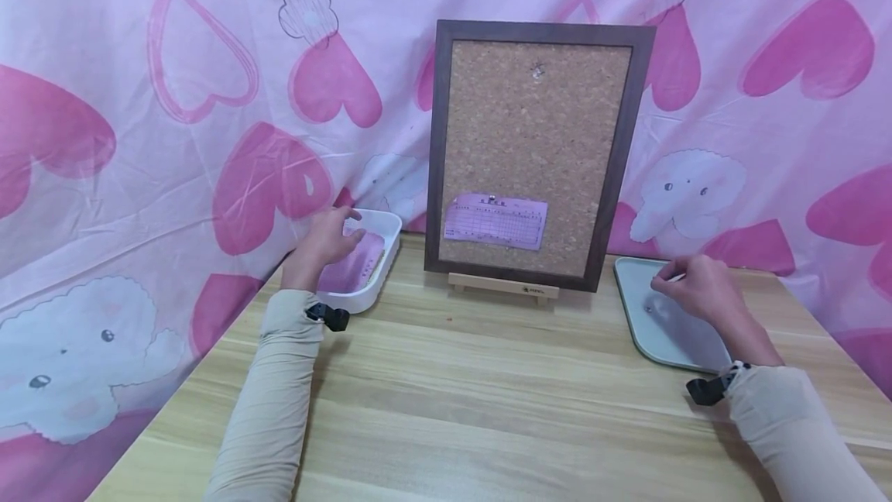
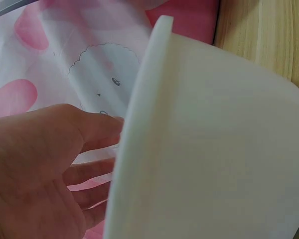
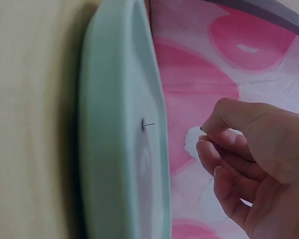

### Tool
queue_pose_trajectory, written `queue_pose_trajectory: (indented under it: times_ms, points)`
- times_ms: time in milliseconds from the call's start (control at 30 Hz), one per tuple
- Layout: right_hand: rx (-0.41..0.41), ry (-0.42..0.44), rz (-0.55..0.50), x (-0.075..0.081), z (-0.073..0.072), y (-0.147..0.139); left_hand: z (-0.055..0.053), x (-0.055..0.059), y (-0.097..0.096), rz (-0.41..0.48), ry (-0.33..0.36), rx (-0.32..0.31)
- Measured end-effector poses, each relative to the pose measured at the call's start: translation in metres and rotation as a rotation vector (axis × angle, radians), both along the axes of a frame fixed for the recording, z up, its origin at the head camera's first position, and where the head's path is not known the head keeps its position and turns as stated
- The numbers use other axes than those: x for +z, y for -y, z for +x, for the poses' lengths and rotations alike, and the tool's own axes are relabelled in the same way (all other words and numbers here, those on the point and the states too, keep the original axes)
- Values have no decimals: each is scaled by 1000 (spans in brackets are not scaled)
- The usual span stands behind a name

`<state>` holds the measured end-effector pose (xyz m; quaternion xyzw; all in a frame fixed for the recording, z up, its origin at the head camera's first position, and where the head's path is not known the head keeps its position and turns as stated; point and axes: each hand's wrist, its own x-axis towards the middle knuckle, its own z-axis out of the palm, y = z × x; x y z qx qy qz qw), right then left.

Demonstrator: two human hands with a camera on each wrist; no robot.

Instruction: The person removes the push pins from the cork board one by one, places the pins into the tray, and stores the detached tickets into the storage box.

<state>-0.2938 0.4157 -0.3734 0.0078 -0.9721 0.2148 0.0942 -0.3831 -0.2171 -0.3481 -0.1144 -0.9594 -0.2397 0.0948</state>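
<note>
In the head view my left hand [image 1: 326, 242] is over the white tray [image 1: 364, 299], fingers extended above the pink paper [image 1: 354, 266] in it. The tray wall [image 2: 214, 139] hides the fingertips in the left wrist view. My right hand [image 1: 700, 289] hovers above the pale green tray [image 1: 672, 341], thumb and index fingertips close together. A tiny dark speck shows at those fingertips in the right wrist view; I cannot tell whether they pinch a pin. One pushpin [image 3: 147, 124] lies on the green tray, point up, below the right hand [image 3: 254, 164].
Between the trays a dark-framed corkboard [image 1: 536, 130] leans on a small wooden easel [image 1: 503, 286]. A pink printed slip [image 1: 496, 225] is pinned low on it, and clear pins [image 1: 537, 70] sit near its top. A heart-patterned cloth [image 1: 209, 138] hangs behind the wooden table [image 1: 488, 409].
</note>
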Motion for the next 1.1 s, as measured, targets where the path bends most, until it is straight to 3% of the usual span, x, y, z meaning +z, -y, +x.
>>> queue_pose_trajectory:
  times_ms: [200,333,500,767,1100]
  points:
    - [35,58,12,-8,-5,-5,-1,1,-3,-29,3,-7]
    - [51,115,8,-12,-7,-4,-1,5,-10,-15,-41,-36]
    - [58,174,12,-14,-8,-2,2,14,-29,97,-150,-172]
    - [94,177,54,-15,-6,1,14,31,-74,276,-237,-366]
    - [111,157,78,-11,-5,7,22,32,-102,315,-276,-369]
